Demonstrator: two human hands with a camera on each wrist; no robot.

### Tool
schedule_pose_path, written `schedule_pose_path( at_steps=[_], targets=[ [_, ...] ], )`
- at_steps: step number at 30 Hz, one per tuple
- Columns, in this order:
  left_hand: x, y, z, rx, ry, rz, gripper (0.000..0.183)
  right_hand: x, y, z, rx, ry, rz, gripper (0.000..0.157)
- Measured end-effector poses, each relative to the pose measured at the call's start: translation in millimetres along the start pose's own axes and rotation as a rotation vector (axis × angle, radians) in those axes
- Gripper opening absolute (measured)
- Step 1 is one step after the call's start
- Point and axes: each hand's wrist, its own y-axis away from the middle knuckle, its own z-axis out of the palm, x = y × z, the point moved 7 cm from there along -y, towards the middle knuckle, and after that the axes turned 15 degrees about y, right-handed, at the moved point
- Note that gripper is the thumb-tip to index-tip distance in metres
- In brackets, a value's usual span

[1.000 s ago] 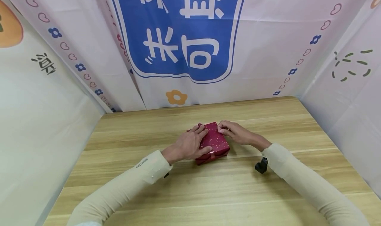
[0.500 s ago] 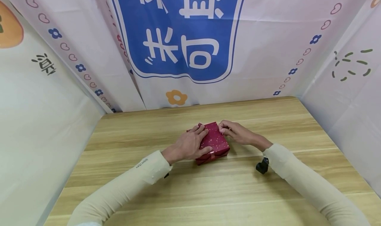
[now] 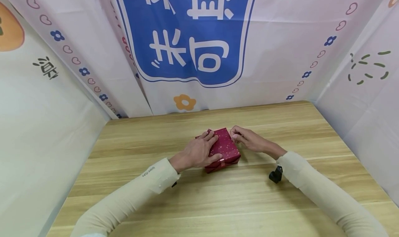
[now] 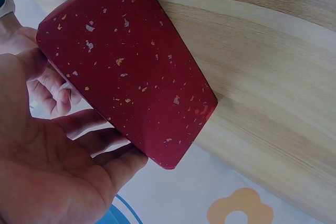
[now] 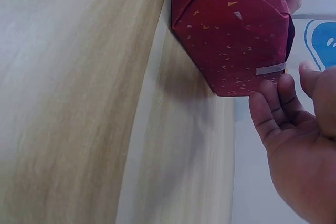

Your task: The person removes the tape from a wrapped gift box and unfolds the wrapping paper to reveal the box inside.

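Sleeves (image 3: 124,195) of pale beige cover your forearms, and a small black device (image 3: 275,174) hangs below your right cuff. Beneath them, your table (image 3: 218,205) shows light wood grain running side to side. Your left hand (image 3: 199,150) lies spread on top of the red wrapped box (image 3: 225,145), which rests at an angle on the table's far half. Your right hand (image 3: 247,139) is at the box's right end, fingers bent in, beside a tape strip (image 5: 270,70); I cannot tell whether it pinches anything. Beyond, you face a white sheet (image 3: 268,67) with a blue panel (image 3: 177,18) above an orange flower (image 3: 178,101). Compared with a second ago, your right hand sits slightly farther right; your left hand and the box have kept their places.
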Motion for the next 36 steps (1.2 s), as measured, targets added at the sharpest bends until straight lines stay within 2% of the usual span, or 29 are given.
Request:
schedule_pose_path(
  at_steps=[10,17,26,31,36],
  targets=[
    [0.4,-0.2,-0.3,0.008,-0.005,0.004,0.078,7,3,0.5,0.035,-0.04,0.026,0.018],
    [1.1,0.2,-0.7,-0.004,-0.012,-0.006,0.078,11,6,1.0,0.033,-0.107,0.067,0.019],
    [-0.3,0.3,-1.0,-0.014,-0.008,-0.021,0.078,14,8,-0.8,0.056,-0.11,0.011,0.02],
    [0.1,0.2,-1.5,-0.011,-0.015,-0.018,0.078,13,7,1.9,0.031,-0.121,0.07,0.02],
    [1.2,0.4,-0.6,-0.006,-0.006,-0.009,0.078,14,6,1.3,0.038,-0.116,0.08,0.024]
  ],
)
